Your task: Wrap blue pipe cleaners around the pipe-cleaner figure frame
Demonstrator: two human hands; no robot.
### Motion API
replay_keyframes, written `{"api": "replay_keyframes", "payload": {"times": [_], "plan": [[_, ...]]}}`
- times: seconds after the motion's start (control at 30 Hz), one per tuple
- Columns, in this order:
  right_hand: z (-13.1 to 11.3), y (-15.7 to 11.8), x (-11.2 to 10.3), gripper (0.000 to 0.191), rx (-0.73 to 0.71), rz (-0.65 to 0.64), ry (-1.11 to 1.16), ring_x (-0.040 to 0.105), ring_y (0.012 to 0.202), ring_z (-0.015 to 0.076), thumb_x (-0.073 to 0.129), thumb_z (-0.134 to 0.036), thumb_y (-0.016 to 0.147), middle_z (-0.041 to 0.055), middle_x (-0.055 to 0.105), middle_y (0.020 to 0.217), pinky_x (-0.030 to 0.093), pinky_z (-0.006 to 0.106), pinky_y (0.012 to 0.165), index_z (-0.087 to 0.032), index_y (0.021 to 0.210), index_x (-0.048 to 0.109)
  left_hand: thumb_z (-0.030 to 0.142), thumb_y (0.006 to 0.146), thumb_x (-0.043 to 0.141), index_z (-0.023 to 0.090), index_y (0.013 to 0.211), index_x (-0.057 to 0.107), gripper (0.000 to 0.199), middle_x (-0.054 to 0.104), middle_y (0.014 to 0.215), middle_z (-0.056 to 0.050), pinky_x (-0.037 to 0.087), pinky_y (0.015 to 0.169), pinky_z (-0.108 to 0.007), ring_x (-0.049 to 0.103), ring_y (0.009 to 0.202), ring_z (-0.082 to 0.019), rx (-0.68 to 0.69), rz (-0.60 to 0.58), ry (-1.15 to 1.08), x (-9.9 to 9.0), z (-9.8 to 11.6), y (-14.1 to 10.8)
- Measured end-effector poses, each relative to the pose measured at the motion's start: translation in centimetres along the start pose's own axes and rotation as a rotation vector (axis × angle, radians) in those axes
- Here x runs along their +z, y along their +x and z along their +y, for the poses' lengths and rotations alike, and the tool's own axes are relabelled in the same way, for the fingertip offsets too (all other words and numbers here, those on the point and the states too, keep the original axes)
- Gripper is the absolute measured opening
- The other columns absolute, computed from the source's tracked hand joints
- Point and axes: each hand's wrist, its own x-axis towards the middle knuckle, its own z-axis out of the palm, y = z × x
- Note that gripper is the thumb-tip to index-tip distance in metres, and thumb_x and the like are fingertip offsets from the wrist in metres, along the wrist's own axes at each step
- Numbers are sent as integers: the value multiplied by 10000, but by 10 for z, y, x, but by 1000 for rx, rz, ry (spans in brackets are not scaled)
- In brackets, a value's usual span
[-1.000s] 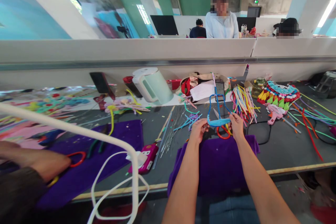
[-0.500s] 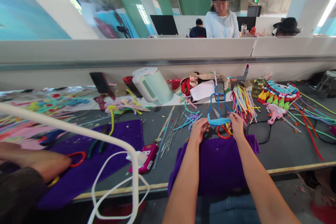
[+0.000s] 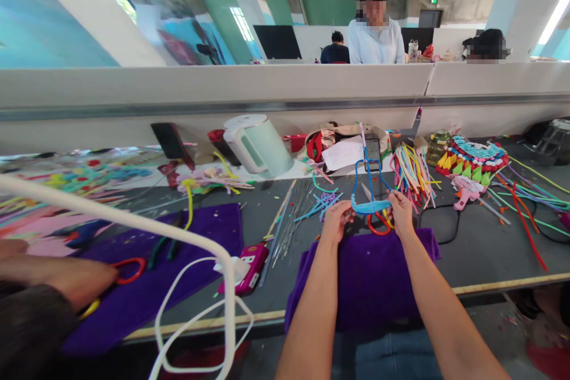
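At far left, a co-worker's arm (image 3: 57, 276) is seen over a purple cloth (image 3: 220, 228), with a white rod (image 3: 178, 225) crossed in front. A kettle (image 3: 265, 145) is placed farther back on the table (image 3: 449, 261), and a magenta box (image 3: 253, 267) is set near the front edge. To the right of the box, thin wires (image 3: 288, 222) are spread, then short blue and purple stems (image 3: 318, 208)

At centre, the left end of the blue frame's (image 3: 371, 208) near bar is pinched by the left hand (image 3: 339, 221), its fingers drawn close together. The frame is held above the table, between the hands and extended beyond them; its bar is laid crosswise from one hand to the other, while its long middle stem is directed away from the person, towards the phone (image 3: 373, 147). Scissors (image 3: 378, 227) are partly hidden behind the bar, and a folded cloth (image 3: 378, 285) is laid beneath the forearms. The bar's right end is gripped by the right hand (image 3: 401, 209); neither hand is nearer, since both are in contact

At right, a bundle of coloured strips (image 3: 414, 178), a jar (image 3: 439, 148), a glue gun (image 3: 468, 191) and a layered ornament (image 3: 481, 157) are grouped
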Motion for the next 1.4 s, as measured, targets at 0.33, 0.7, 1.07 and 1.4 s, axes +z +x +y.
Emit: {"api": "replay_keyframes", "payload": {"times": [0.33, 0.7, 1.07, 1.4], "plan": [[0, -1, 0, 464, -7, -14, 5, 429, 355, 43, 630, -490, 720, -48, 548, 588, 300, 152, 291, -135, 1020, 622, 263, 596, 710, 132, 672, 654, 162, 562, 523, 16, 352, 412, -204, 496, 466, -91, 11, -4, -22, -2, -4, 3], [1, -1, 1, 482, -8, -12, 20, 421, 355, 52, 638, -503, 716, -64, 514, 534, 302, 159, 300, -136, 1027, 624, 318, 655, 717, 123, 810, 672, 253, 665, 693, -39, 482, 499, -213, 605, 585, -119, -33, -9, -80, -4, -6, 5], [-6, 2, -2, 459, 38, -44, 63, 403, 386, 38, 615, -551, 718, 15, 653, 686, 242, 149, 313, -155, 948, 639, 204, 693, 736, 126, 1156, 572, 498, 683, 794, -46, 587, 640, -296, 679, 694, -171, -40, -135, 80, 1, -12, 2], [-3, 4, -2, 393, -36, -72, -77, 451, 416, 74, 712, -392, 646, -71, 512, 520, 396, 194, 381, -151, 949, 643, 208, 691, 737, 108, 1129, 580, 475, 669, 762, -32, 591, 633, -282, 665, 669, -149, 39, -99, 95, 2, -16, 6]]}}
